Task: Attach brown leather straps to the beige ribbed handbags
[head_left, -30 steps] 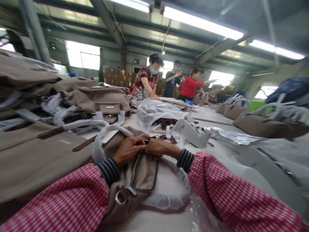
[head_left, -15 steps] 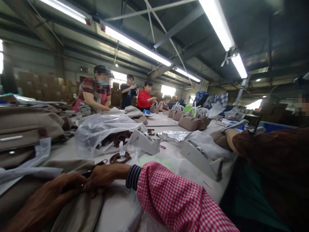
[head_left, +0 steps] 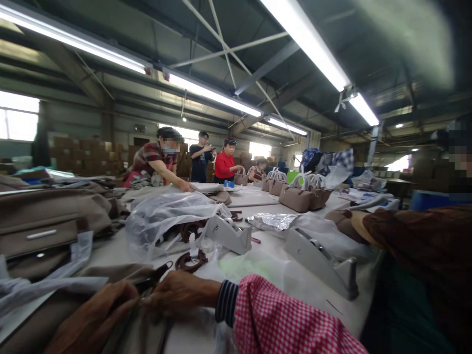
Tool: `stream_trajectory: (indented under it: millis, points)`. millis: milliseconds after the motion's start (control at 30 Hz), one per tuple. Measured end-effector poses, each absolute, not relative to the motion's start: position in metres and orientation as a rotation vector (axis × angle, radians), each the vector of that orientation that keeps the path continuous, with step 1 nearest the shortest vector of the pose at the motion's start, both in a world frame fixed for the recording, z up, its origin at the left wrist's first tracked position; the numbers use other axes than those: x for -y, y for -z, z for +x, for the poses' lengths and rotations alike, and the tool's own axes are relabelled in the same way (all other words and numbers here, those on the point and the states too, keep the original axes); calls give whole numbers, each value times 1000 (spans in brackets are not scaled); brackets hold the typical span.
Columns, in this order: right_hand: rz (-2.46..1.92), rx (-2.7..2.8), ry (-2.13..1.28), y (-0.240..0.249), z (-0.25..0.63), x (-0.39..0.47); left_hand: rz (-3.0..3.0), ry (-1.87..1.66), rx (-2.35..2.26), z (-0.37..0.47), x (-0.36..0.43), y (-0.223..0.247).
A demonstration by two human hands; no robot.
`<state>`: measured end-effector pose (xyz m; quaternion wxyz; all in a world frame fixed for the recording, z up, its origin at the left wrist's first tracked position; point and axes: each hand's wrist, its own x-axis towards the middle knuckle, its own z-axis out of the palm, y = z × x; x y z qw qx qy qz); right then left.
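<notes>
Low at the left, my left hand [head_left: 99, 317] pinches the edge of a taupe fabric bag [head_left: 136, 327] near a dark opening. My right hand [head_left: 180, 295], coming from a red-and-white checked sleeve, is closed at the same edge, its fingertips beside the left ones and slightly blurred. A small shiny piece shows between the two hands; its shape is unclear. Just beyond them lies a brown handle [head_left: 191, 260] with white wrapping. More taupe bag pieces [head_left: 51, 216] are piled at the left.
Two grey tape dispensers [head_left: 228, 235] [head_left: 319, 260], a clear plastic bag [head_left: 162, 216] and silver foil [head_left: 271, 221] lie on the white table [head_left: 254, 199]. Finished handbags [head_left: 295, 198] stand farther back. A person in brown [head_left: 416, 241] is close at the right; several people are beyond the table.
The view has shifted, so the scene sits lower and farther right. Both hands remain at the bag edge. Across the table, the masked person's arm reaches farther over the material.
</notes>
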<state>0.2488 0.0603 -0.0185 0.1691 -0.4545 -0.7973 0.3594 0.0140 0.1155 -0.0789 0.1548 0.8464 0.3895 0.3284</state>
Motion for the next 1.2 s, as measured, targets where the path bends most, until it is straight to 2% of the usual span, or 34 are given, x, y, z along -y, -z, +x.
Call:
stream_trajectory:
  millis: [133, 233, 367, 533, 700, 867, 1200]
  points:
    - [-1407, 2197, -414, 24, 250, -38, 2126, -934, -1067, 29, -73, 41]
    - [-1337, 2097, -229, 26, 250, -32, 2026, -979, -1052, 36, -57, 28]
    - [-1230, 1885, -338, 28, 249, -38, 2058, -936, -1060, 38, -54, 24]
    - [-1051, 1604, -683, 27, 249, -48, 1975, -948, -1015, 34, -61, 26]
    - [-927, 1432, -803, 16, 249, -48, 1942, -868, -939, 32, -66, 31]
    - [-770, 1304, -1128, 9, 248, -44, 1938, -929, -927, 32, -61, 29]
    - [-852, 1362, -1172, 10, 249, -33, 1722, -1080, -801, 34, -55, 21]
